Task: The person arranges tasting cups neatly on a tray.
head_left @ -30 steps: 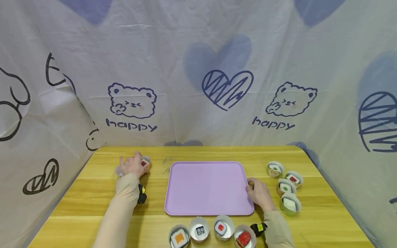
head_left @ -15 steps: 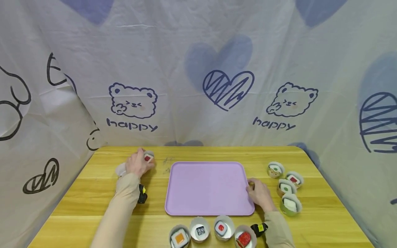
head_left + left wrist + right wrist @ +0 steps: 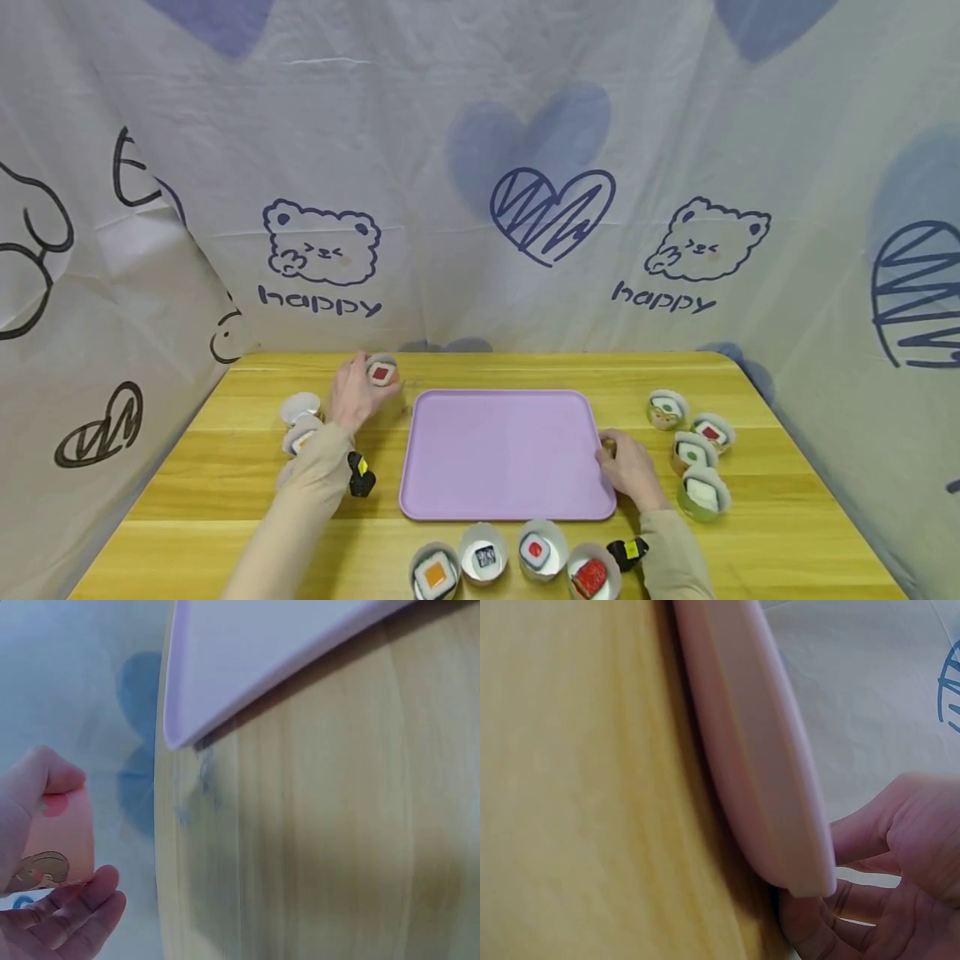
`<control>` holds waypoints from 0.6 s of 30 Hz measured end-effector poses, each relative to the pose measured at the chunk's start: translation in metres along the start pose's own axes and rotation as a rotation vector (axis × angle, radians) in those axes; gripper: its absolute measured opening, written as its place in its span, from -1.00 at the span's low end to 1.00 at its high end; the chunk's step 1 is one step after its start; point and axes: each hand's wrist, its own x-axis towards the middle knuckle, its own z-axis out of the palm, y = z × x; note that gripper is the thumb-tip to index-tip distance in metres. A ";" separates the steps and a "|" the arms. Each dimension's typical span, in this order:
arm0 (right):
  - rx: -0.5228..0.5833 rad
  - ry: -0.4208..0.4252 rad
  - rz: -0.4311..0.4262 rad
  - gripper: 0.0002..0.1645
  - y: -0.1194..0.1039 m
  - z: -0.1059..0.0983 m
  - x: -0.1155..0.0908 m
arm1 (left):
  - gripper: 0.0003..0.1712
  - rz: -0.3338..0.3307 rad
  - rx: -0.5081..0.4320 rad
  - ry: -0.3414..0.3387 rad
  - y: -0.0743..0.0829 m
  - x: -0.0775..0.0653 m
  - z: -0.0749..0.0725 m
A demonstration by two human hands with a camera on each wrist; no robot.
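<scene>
Here wooden table (image 3: pixel 780 517) fronts printed cloth (image 3: pixel 435 208), left fingers (image 3: pixel 84 921) gripping cup (image 3: pixel 71 836), right fingers (image 3: pixel 859 900) tray (image 3: pixel 508 454).

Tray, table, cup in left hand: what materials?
Tray: probably plastic, matte; uniform lilac, smooth moulded rim.
Table: wood or wood-look laminate, low sheen; streaky grain, can't tell which.
Cup: likely paper, possibly coated; thin-looking, printed pink wall.
</scene>
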 end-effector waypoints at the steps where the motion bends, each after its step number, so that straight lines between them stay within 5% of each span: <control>1: 0.002 0.000 0.001 -0.59 0.000 0.000 0.000 | -0.25 0.007 -0.002 0.011 0.002 -0.001 0.002; 10: -0.005 0.000 0.003 -0.59 0.001 0.000 0.000 | -0.34 0.078 -0.035 0.070 0.016 -0.009 0.014; 18: 0.002 -0.004 0.014 -0.58 0.001 0.000 0.000 | -0.29 0.116 0.031 0.078 0.024 -0.015 0.023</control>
